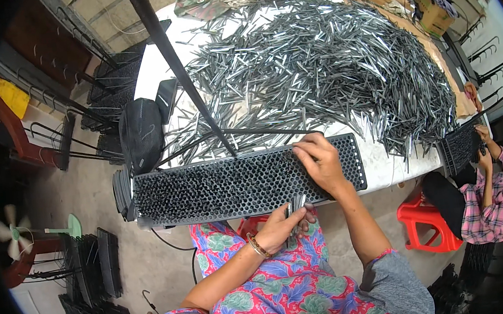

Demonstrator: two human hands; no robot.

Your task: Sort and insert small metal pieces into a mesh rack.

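Observation:
A long black perforated tray (224, 187) lies across in front of me at the table's near edge. Black pieces stand in its holes on the left and middle, while toward the right the holes show as bare rings. My left hand (277, 226), with a beaded bracelet at the wrist, is closed round a small bundle of thin dark strips (296, 203) just below the tray's near edge. Over the tray's right part, near its far edge, my right hand (324, 165) is pinched with fingertips bent down; whatever they hold is too small or hidden to tell.
A large heap of thin dark strips (327, 59) covers much of the white table (395, 170). A black pole (179, 67) slants down to the tray. On the right, a co-worker in a plaid shirt (495, 206) works near a red stool (424, 219). A black bag (141, 134) stands left.

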